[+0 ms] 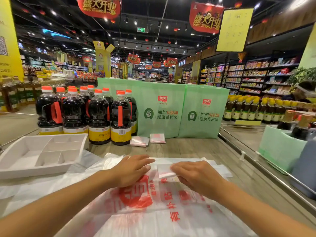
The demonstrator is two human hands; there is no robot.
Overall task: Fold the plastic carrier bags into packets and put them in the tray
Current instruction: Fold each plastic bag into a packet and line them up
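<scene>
Translucent plastic printed in red: the carrier bag (153,207) lies spread on the table (196,149). The left grip (131,170) presses flat on it with straight fingers and holds nothing. The right grip (196,177) pinches the bag's folded-over white edge. The white divided tray (34,173) sits left of the bag. Two folded packets (139,141) and the soy sauce bottles (99,117) lie beyond the bag.

Beyond the far edge of the wooden table (191,147) we see a supermarket: black ceiling (153,41) dotted with spotlights, red banners (100,6) hanging, stocked shelves (256,77) rightward, yellow pillar (9,45) leftward.
</scene>
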